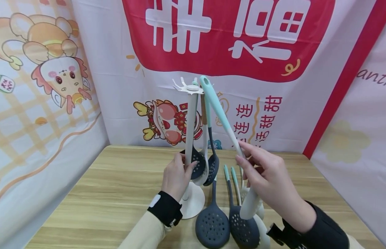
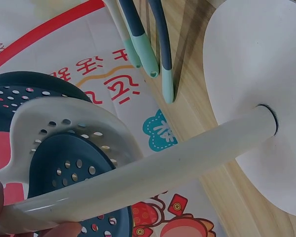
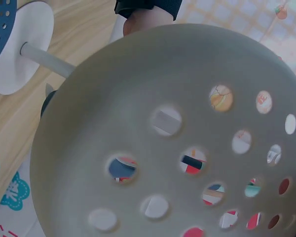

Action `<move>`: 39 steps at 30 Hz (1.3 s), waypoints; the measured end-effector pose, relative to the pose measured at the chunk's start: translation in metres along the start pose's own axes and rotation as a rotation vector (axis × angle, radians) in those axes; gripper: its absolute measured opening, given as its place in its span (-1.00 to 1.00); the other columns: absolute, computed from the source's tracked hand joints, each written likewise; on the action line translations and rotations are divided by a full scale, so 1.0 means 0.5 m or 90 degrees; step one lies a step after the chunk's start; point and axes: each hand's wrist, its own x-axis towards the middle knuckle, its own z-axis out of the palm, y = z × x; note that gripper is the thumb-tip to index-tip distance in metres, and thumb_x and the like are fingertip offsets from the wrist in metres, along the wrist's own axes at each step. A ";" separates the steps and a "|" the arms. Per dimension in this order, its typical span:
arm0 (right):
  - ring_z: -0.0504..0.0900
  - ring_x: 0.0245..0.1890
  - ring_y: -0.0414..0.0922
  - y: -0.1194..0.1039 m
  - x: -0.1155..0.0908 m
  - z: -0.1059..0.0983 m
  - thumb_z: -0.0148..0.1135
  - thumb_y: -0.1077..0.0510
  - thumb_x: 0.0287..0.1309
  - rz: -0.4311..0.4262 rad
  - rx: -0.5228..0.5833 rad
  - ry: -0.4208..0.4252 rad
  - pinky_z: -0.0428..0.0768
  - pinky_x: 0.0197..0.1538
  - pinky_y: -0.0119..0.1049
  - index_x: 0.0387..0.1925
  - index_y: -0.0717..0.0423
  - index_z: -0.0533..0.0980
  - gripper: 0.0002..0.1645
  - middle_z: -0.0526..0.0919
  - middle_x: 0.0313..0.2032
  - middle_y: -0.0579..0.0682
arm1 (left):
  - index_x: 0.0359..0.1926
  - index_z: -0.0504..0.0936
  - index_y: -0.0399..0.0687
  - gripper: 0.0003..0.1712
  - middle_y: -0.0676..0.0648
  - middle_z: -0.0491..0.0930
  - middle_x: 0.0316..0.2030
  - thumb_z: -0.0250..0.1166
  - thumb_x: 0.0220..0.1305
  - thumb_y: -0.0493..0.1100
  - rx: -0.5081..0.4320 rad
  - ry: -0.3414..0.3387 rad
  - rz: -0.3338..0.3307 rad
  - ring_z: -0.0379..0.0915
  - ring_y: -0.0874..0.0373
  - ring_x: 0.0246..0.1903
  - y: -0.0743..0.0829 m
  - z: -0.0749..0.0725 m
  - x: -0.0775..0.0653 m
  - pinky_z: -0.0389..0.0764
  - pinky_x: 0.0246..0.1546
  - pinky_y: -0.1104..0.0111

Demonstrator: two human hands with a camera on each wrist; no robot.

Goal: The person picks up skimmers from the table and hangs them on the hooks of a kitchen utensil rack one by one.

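Observation:
My left hand [image 1: 180,174] grips the white pole [image 1: 191,128] of a utensil stand, whose hooked ring [image 1: 193,89] sits on top and whose round base [image 1: 193,204] rests on the table. In my right hand [image 1: 267,173] is a pale skimmer [image 1: 219,110] with a mint handle, pinched at its shaft. Its handle's end is beside the ring; whether they touch I cannot tell. The skimmer's holed head [image 3: 138,89] fills much of the right wrist view. From the ring hang a pale holed utensil [image 2: 84,116] and dark holed ones, including a dark ladle [image 1: 212,169].
On the wooden table [image 1: 118,193] lie a dark round skimmer [image 1: 212,224], another dark skimmer [image 1: 244,224] and pale utensils partly hidden by my right hand. A printed cloth [image 1: 118,69] stands behind the table and along both sides.

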 end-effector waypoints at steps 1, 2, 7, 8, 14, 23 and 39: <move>0.50 -0.61 -0.35 0.000 0.000 0.000 0.29 0.45 0.14 0.000 0.000 0.000 0.56 -0.57 -0.48 0.13 0.27 0.54 -0.52 0.60 -0.41 0.00 | -0.08 0.46 -0.20 -0.63 -0.18 0.69 -0.30 0.34 0.32 -0.04 0.000 0.001 0.001 0.57 0.10 -0.44 0.000 0.000 0.000 0.55 -0.47 0.37; 0.50 -0.61 -0.35 0.000 0.000 0.001 0.29 0.45 0.15 0.000 0.000 0.001 0.55 -0.58 -0.48 0.13 0.27 0.54 -0.52 0.60 -0.41 0.00 | -0.08 0.46 -0.20 -0.63 -0.17 0.68 -0.32 0.34 0.32 -0.04 0.001 0.003 0.003 0.56 0.10 -0.46 0.000 0.000 0.000 0.52 -0.49 0.39; 0.49 -0.62 -0.34 0.002 -0.002 0.002 0.29 0.45 0.15 0.009 -0.001 0.001 0.53 -0.61 -0.47 0.14 0.26 0.54 -0.52 0.58 -0.42 -0.03 | -0.10 0.46 -0.21 -0.63 -0.15 0.66 -0.38 0.35 0.31 -0.04 0.011 0.010 0.008 0.54 0.11 -0.50 -0.001 0.000 0.001 0.48 -0.53 0.41; 0.49 -0.63 -0.35 0.003 -0.002 0.002 0.29 0.44 0.15 0.011 -0.002 0.000 0.52 -0.62 -0.47 0.14 0.26 0.54 -0.52 0.58 -0.42 -0.04 | -0.11 0.45 -0.21 -0.63 -0.15 0.66 -0.39 0.35 0.31 -0.04 0.012 0.009 0.008 0.54 0.11 -0.51 -0.001 0.000 0.002 0.48 -0.53 0.41; 0.49 -0.63 -0.34 0.005 -0.007 0.004 0.28 0.42 0.18 0.028 -0.001 -0.009 0.53 -0.62 -0.44 0.15 0.26 0.53 -0.53 0.58 -0.42 -0.02 | -0.11 0.45 -0.20 -0.63 -0.15 0.66 -0.38 0.35 0.31 -0.03 0.012 0.007 0.009 0.56 0.10 -0.50 -0.002 -0.002 0.001 0.57 -0.51 0.37; 0.49 -0.63 -0.34 0.003 -0.012 0.005 0.28 0.40 0.19 0.041 0.001 -0.017 0.53 -0.62 -0.42 0.17 0.25 0.53 -0.52 0.57 -0.42 -0.04 | -0.11 0.45 -0.19 -0.63 -0.16 0.68 -0.32 0.35 0.30 -0.04 0.016 0.005 0.015 0.62 0.07 -0.46 -0.003 -0.003 -0.001 0.69 -0.42 0.30; 0.48 -0.64 -0.36 0.007 -0.015 0.011 0.26 0.40 0.21 0.038 0.012 -0.030 0.53 -0.65 -0.42 0.18 0.27 0.51 -0.52 0.60 -0.40 -0.01 | -0.10 0.45 -0.19 -0.63 -0.18 0.69 -0.31 0.35 0.30 -0.03 0.023 0.003 0.015 0.65 0.05 -0.44 -0.006 0.001 -0.001 0.71 -0.40 0.29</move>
